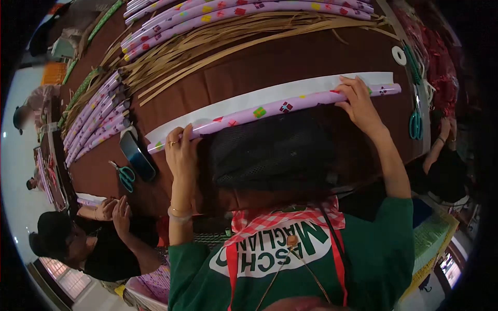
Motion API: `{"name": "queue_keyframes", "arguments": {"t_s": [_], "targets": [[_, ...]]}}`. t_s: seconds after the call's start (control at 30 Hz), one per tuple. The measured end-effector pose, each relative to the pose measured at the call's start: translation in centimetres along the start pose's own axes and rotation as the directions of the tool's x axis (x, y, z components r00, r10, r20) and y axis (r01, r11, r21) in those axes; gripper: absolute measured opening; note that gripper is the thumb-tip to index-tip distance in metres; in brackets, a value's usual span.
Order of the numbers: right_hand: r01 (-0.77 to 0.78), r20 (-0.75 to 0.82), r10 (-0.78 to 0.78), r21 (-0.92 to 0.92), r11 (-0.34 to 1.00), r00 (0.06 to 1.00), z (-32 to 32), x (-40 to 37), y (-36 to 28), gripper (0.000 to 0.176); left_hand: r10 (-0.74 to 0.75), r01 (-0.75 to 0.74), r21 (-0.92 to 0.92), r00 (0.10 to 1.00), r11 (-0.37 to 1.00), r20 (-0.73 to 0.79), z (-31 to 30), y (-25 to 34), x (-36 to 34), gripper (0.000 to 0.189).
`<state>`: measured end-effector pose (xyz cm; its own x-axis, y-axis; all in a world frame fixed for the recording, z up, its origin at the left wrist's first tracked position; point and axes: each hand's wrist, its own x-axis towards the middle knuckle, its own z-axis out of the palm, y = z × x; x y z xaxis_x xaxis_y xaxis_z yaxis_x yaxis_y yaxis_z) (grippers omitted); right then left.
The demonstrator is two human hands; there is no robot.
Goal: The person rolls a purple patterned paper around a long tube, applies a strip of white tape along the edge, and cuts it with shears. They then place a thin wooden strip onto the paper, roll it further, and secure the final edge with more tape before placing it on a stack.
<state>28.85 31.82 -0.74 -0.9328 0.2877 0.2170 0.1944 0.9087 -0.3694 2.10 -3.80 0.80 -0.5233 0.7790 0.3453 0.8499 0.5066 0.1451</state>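
Note:
A long thin stick wrapped in lilac gift paper (pixel 270 110) lies across the brown table (pixel 290 62), with the white underside of the paper sheet (pixel 270 95) showing just beyond it. My left hand (pixel 180 151) has its fingers curled over the stick's left end. My right hand (pixel 358 103) presses and grips it near the right end. A ring sits on a left finger and a bracelet on that wrist. My dark cap (pixel 275 150) hides the table edge between my arms.
Finished lilac sticks lie stacked at left (pixel 98 122) and at the far edge (pixel 233 13), beside tan strips (pixel 207 46). Teal scissors (pixel 125 176) and a dark flat object (pixel 137 155) lie near my left hand; more scissors (pixel 415 122) and a tape roll (pixel 399 55) lie right. A co-worker in black (pixel 93 243) works lower left.

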Motion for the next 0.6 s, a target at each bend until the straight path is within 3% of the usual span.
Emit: {"name": "queue_keyframes", "arguments": {"t_s": [0.17, 0.4, 0.5, 0.53, 0.6], "targets": [[0.014, 0.04, -0.009, -0.135, 0.991, 0.999, -0.5, 0.4, -1.2, 0.035, 0.0, 0.001, 0.03, 1.0, 1.0, -0.014, 0.2, 0.2, -0.2, 0.043], [0.013, 0.053, -0.003, -0.183, 0.983, 0.999, -1.3, 0.7, -1.9, 0.037, 0.061, -0.062, 0.108, 0.998, 0.992, 0.015, 1.0, -0.7, -0.6, 0.052], [-0.077, -0.007, 0.076, -0.117, 0.99, 0.997, -1.7, 0.5, -2.2, 0.037, 0.087, -0.085, 0.125, 0.996, 0.988, -0.005, 0.6, -0.5, -0.2, 0.051], [-0.045, -0.069, 0.037, -0.121, 0.992, 0.997, -2.3, 0.3, -2.2, 0.034, 0.135, -0.135, 0.133, 0.991, 0.982, 0.007, 0.5, -0.7, -0.2, 0.052], [-0.033, -0.188, -0.001, -0.177, 0.984, 0.982, -4.0, 0.1, -1.2, 0.026, 0.08, -0.085, 0.147, 0.996, 0.985, 0.043, 0.5, -0.8, -0.3, 0.053]]}}
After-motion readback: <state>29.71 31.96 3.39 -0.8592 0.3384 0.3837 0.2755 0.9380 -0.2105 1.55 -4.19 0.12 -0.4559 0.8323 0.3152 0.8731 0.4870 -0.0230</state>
